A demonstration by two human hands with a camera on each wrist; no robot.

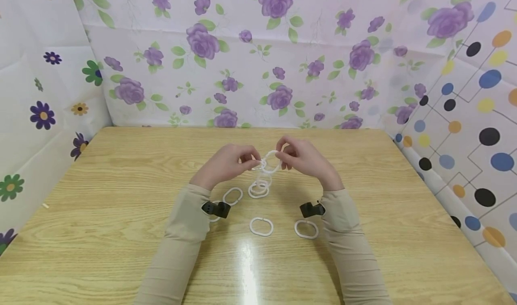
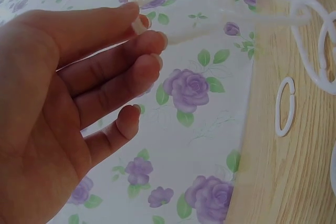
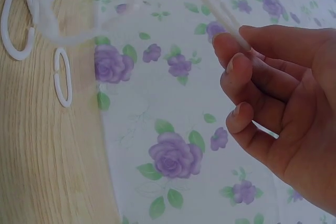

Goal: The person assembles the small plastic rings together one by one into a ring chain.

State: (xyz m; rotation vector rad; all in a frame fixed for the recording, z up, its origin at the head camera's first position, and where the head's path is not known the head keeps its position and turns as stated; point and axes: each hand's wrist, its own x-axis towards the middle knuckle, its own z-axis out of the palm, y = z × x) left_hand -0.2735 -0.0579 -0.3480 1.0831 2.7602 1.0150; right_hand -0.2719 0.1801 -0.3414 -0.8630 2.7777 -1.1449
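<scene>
The chain in the air is made of smooth, plain white oval links [image 1: 258, 196], thin-walled, rounded in section and long-sided with curved ends. It runs between the hands above the middle of the bench [image 1: 121, 184], and further links drop below it in an overlapping cluster; whether the lowest touches the wood is hard to tell. The left hand [image 1: 229, 163] pinches a link between thumb and fingertips. The right hand [image 1: 306, 159] is likewise clamped, thumb against forefinger, on the upper link [image 1: 271, 172], which stands up as a wide loop, its far end close to the left fingertips. The hands are near each other but apart. In the wrist views the held links blur to a milky, half see-through white.

Loose links of the same white lie flat on the bench: a slanted one [image 1: 233, 189] near the left forearm, another partly hidden [image 1: 215, 220] by the black wrist camera [image 1: 221, 210], a front one [image 1: 261, 235] and one by the right forearm [image 1: 306, 237]. The front one shows a narrow split in its long side.
</scene>
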